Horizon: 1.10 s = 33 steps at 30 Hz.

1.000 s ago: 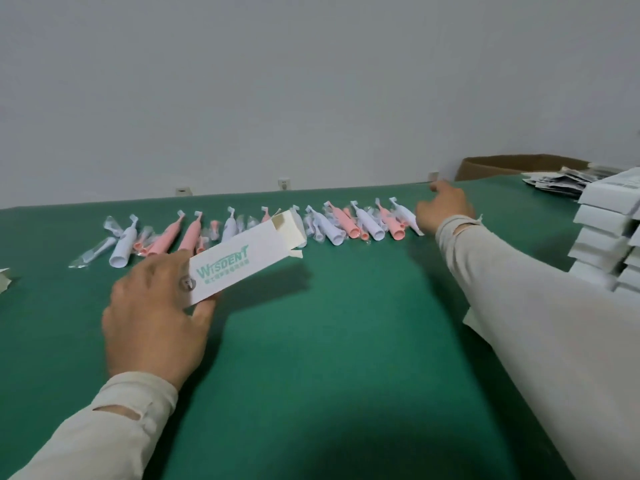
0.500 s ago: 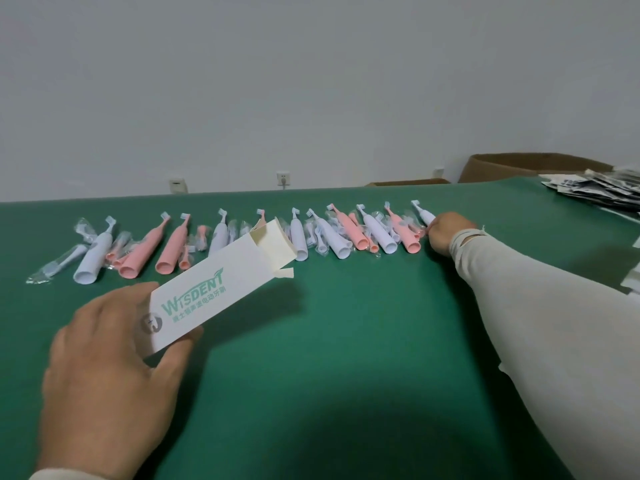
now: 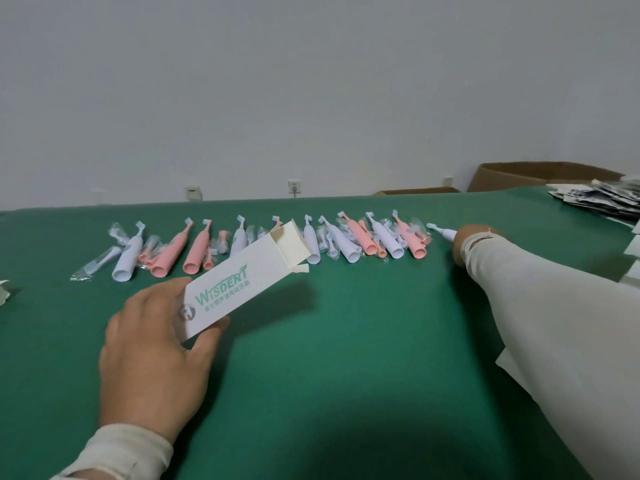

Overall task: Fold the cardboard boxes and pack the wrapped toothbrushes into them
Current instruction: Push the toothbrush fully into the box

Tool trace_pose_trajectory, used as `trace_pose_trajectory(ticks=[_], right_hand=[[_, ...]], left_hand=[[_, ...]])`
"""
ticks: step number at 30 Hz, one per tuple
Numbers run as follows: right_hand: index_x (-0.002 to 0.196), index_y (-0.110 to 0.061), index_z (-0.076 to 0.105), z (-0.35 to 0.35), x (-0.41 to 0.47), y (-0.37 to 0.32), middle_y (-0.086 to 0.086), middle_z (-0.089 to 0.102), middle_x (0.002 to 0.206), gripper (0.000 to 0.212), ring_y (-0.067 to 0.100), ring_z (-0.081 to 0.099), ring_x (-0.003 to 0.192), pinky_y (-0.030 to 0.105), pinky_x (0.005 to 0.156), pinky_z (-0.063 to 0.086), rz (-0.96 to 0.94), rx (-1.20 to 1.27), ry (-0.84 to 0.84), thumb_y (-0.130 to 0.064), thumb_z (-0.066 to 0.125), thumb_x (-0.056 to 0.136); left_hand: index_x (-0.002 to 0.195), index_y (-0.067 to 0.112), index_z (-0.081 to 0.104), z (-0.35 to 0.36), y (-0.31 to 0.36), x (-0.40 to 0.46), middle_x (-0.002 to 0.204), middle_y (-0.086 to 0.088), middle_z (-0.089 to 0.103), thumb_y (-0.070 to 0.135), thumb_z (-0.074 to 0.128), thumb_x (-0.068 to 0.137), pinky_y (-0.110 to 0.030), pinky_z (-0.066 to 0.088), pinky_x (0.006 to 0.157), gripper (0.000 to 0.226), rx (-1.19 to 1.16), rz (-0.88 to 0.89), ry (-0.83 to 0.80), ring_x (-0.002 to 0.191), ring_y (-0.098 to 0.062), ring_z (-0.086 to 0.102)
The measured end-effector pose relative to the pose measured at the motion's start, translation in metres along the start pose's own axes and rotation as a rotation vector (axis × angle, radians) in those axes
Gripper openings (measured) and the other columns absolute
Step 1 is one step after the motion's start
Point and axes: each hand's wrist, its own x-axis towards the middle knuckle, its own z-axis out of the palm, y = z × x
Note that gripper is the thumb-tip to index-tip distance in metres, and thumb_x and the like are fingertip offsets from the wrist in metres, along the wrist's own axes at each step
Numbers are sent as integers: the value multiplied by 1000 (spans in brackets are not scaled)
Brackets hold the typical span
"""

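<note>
Two hands are out over the green table [image 3: 346, 375]. The left hand [image 3: 152, 358] grips the near end of a white cardboard box [image 3: 242, 285] with "WISDENT" printed in green on its face — thumb on the right edge, fingers wrapped round the left side. That box is folded up into shape and tilts up and away from the person, its far end open with the flaps standing loose, just in front of the row of toothbrushes.

The row of wrapped toothbrushes [image 3: 263, 247] runs across the far part of the table, pink and white handles lying side by side in clear plastic, brush heads pointing toward the wall. At the right end of it the right hand [image 3: 462, 242], mostly hidden behind its own pale sleeve [image 3: 554, 323], is closed on a white toothbrush [image 3: 441, 231], whose brush head sticks out to the left of the fingers.

Farther right, a stack of printed leaflets [image 3: 599, 199] lies at the table's edge, and brown cartons [image 3: 540, 174] stand behind the table by the wall.
</note>
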Motion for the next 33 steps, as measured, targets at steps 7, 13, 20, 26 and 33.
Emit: trace_pose_trajectory(ticks=[7, 13, 20, 26, 33], right_hand=[[133, -3, 55, -3, -112, -1, 19, 57, 102, 39, 34, 57, 89, 37, 78, 48, -137, 250, 293, -16, 59, 96], [102, -15, 57, 71, -245, -58, 4, 58, 89, 10, 22, 56, 74, 26, 66, 40, -567, 513, 139, -19, 60, 94], [75, -21, 51, 119, -264, -77, -3, 54, 70, 22, 19, 49, 62, 30, 57, 36, -655, 686, 56, -28, 60, 93], [76, -14, 55, 111, -254, -58, -4, 49, 63, 27, 16, 42, 55, 30, 55, 36, -695, 993, 196, -33, 60, 95], [79, -18, 49, 98, -258, -50, 0, 43, 62, 33, 16, 37, 52, 32, 54, 34, -639, 1428, 123, -48, 53, 94]], left_hand=[[125, 28, 57, -16, 7, 4, 119, -6, 60, 36, 73, 81, -45, 41, 96, 47, 30, -48, -34, 111, -35, 50], [130, 28, 53, -46, -8, -4, 124, -7, 58, 38, 74, 82, -45, 40, 98, 54, 45, -56, -51, 113, -35, 49], [126, 29, 57, -72, -35, -26, 124, -3, 60, 38, 78, 79, -43, 37, 98, 52, 81, -22, -63, 116, -30, 49], [126, 28, 56, -69, -39, -22, 127, 0, 57, 37, 77, 79, -40, 35, 99, 53, 105, 3, -60, 119, -27, 46], [123, 29, 56, -67, -35, -20, 135, -2, 50, 27, 76, 74, -42, 34, 105, 52, 124, 16, -128, 126, -28, 42]])
